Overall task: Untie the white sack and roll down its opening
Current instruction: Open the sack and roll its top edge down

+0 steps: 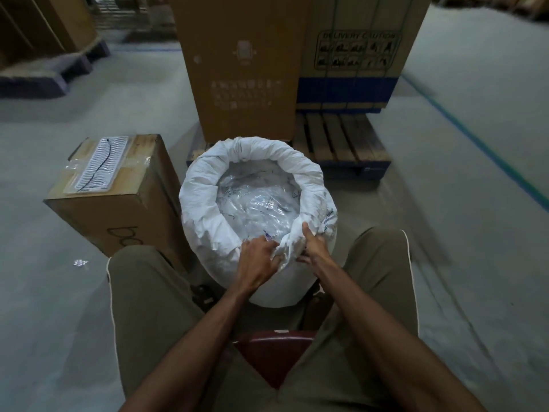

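White sack open; L hand, R hand pinch near rim.

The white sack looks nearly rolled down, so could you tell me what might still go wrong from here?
Both hands, left and right, bunch the near rim of the white sack, so the roll there may end up uneven or spring back. The clear plastic packets sit high inside and could catch in the fold. The sack stands unsupported between the knees and might tip toward the cardboard box.
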